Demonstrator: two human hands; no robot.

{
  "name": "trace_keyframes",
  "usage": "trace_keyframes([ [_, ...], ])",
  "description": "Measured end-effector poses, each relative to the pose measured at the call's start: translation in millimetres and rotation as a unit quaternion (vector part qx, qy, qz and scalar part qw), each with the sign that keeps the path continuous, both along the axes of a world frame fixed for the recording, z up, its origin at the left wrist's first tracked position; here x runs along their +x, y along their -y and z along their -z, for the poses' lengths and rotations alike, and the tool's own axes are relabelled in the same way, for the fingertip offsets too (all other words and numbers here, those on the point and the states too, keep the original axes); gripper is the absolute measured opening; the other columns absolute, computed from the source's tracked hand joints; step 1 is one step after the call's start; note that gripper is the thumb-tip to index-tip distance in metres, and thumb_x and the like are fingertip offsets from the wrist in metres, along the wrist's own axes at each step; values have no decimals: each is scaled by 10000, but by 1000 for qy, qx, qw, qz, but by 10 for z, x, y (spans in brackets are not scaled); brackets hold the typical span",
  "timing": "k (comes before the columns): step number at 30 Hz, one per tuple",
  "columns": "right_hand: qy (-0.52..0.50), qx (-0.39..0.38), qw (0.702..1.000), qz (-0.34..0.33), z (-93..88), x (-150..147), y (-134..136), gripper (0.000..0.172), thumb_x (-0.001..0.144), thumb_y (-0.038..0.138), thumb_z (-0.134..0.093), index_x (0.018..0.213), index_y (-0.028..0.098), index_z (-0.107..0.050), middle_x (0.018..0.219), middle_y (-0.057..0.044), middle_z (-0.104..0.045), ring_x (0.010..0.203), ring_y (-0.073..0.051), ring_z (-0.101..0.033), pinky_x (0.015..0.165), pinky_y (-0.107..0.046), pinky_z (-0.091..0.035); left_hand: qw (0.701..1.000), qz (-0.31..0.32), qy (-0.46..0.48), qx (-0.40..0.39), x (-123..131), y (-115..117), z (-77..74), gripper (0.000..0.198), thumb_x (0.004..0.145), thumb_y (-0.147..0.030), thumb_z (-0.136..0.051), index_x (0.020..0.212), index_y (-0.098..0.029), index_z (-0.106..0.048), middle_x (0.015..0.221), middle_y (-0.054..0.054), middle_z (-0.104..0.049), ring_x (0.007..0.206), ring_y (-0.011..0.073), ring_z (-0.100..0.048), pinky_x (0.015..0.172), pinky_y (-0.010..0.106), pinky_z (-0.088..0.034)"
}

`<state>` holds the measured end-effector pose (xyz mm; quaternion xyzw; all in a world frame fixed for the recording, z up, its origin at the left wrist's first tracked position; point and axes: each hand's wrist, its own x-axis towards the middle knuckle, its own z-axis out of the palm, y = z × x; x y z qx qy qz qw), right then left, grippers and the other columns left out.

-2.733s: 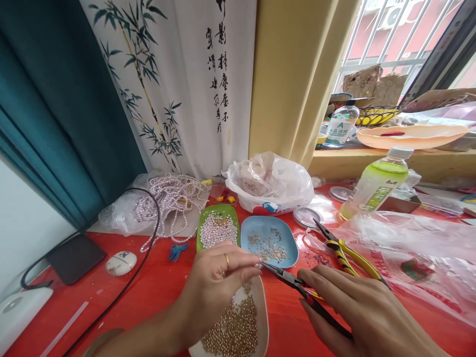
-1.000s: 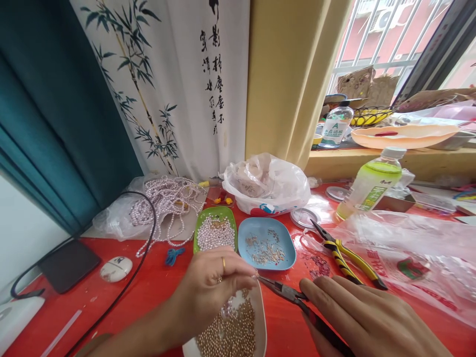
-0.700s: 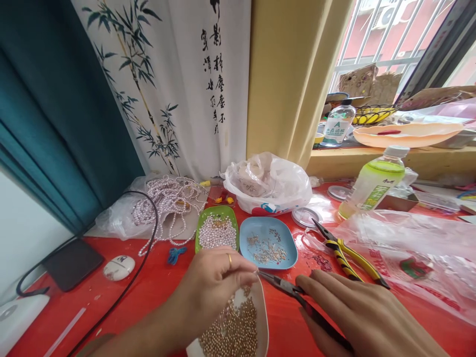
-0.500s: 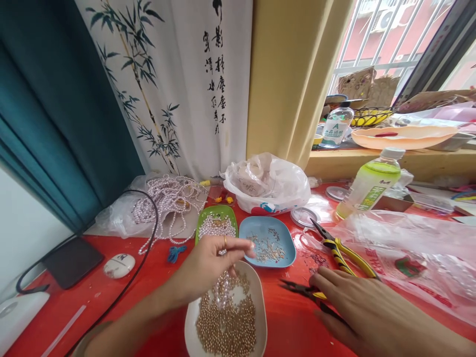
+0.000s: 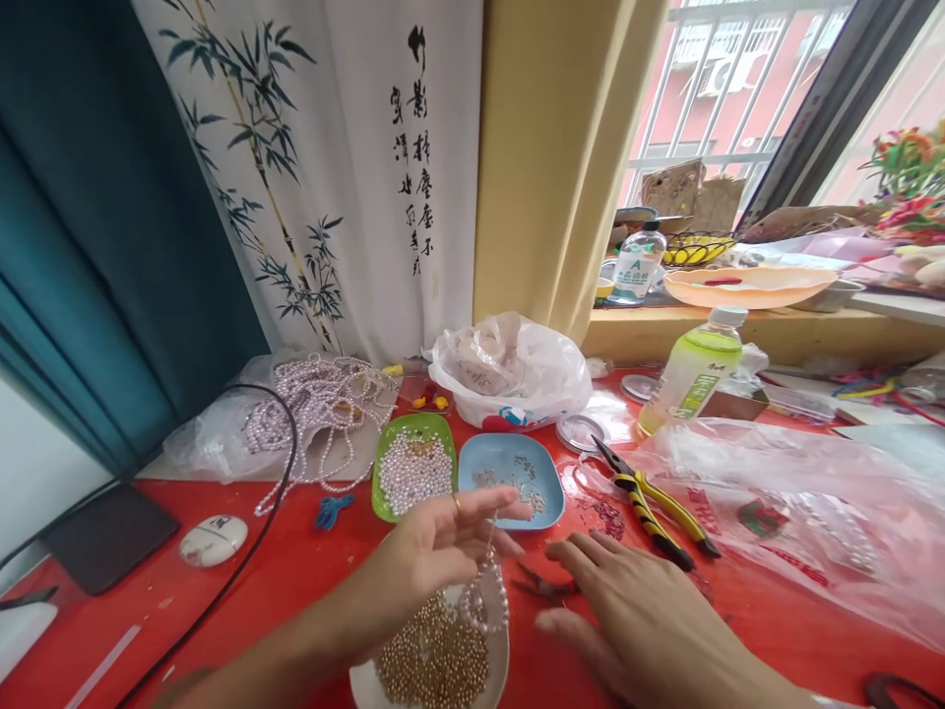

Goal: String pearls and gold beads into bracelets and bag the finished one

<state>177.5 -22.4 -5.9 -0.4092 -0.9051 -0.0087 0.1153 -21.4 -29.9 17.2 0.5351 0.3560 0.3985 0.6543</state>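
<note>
My left hand (image 5: 435, 547) hovers over a white dish (image 5: 502, 652) of gold beads. A short loop of pearls (image 5: 493, 595) hangs from its pinched fingers. My right hand (image 5: 635, 620) lies flat on the red table (image 5: 295, 581) with its fingers stretched out and nothing in them. Small black pliers (image 5: 541, 588) lie on the table just left of its fingertips. Behind my hands stand a green dish (image 5: 413, 471) of loose pearls and a blue dish (image 5: 509, 471) of small metal pins.
Yellow-handled pliers (image 5: 657, 498) lie right of the blue dish, beside a large clear plastic bag (image 5: 797, 502). A green drink bottle (image 5: 691, 370), a white plastic bag (image 5: 509, 370), pearl strands (image 5: 317, 404), a black cable (image 5: 281, 512) and a dark phone (image 5: 110, 532) ring the work area.
My right hand has laid the black pliers down and opened flat. My left hand has lifted, and a pearl loop now hangs from it. The view has shifted right.
</note>
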Motion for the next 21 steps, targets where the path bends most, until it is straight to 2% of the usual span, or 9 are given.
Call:
trace_keyframes([
  [2, -118, -129, 983, -47, -24, -98, 38, 306, 730, 282, -623, 986, 126, -563, 830, -82, -670, 676, -184, -639, 571, -288, -535, 999, 36, 4, 23, 34, 62, 23, 557, 674, -40, -471, 1187, -258, -488, 1189, 51, -545, 1089, 198, -493, 938, 369, -363],
  [4, -211, -258, 941, -51, -30, -177, 74, 96, 788, 119, -529, 872, 133, -575, 666, -13, -654, 545, -103, -615, 479, -168, -495, 996, 43, -41, 62, 57, 107, 38, 539, 721, -85, -491, 1218, -291, -450, 1270, 31, -471, 1190, 199, -386, 1001, 376, -280],
  [6, -253, -331, 908, -46, -45, -215, 101, 186, 810, 18, -426, 779, 124, -576, 592, 11, -624, 510, -72, -597, 466, -129, -475, 987, 6, -124, 104, 68, 123, 47, 479, 768, -162, -508, 1218, -311, -442, 1270, 25, -461, 1191, 200, -371, 1011, 383, -252],
  [9, -270, -333, 902, -46, -103, -206, 123, 238, 775, -38, -419, 800, 128, -588, 627, 22, -616, 550, -63, -593, 514, -133, -485, 962, -49, -224, 151, 77, 103, 77, 352, 791, -321, -516, 1140, -278, -524, 1046, 54, -553, 993, 209, -500, 915, 396, -353],
  [11, -279, -326, 902, -53, -137, -191, 134, 214, 774, -18, -448, 803, 133, -597, 663, 22, -618, 573, -60, -589, 532, -132, -488, 953, -44, -245, 170, 88, 84, 116, 306, 758, -404, -541, 1009, -242, -606, 935, 49, -522, 912, 207, -506, 858, 386, -387],
  [12, -288, -329, 897, -56, -144, -187, 138, 201, 783, -4, -453, 796, 131, -601, 671, 20, -618, 579, -58, -586, 533, -128, -488, 957, -33, -232, 168, 99, 80, 139, 309, 733, -437, -559, 950, -227, -624, 946, 49, -494, 907, 209, -499, 836, 376, -398],
  [15, -329, -327, 884, -55, -127, -199, 147, 246, 793, -14, -429, 821, 134, -623, 720, 6, -616, 592, -53, -571, 524, -117, -478, 990, 27, -108, 87, 158, 90, 194, 387, 697, -495, -571, 957, -208, -587, 1031, 61, -454, 872, 192, -511, 748, 315, -428],
  [18, -334, -307, 888, -74, -111, -227, 141, 332, 765, -48, -424, 884, 170, -644, 825, -12, -611, 581, -49, -559, 499, -114, -465, 994, 97, -22, -43, 231, 111, 200, 474, 705, -467, -585, 1072, -175, -517, 793, 26, -527, 649, 118, -516, 582, 217, -404],
  [21, -293, -285, 908, -95, -161, -174, 75, 287, 778, 8, -447, 876, 186, -650, 789, -15, -624, 558, -59, -569, 503, -130, -465, 988, 112, -44, -97, 261, 106, 197, 485, 723, -472, -555, 1072, -136, -519, 604, -25, -500, 419, 50, -375, 399, 161, -269],
])
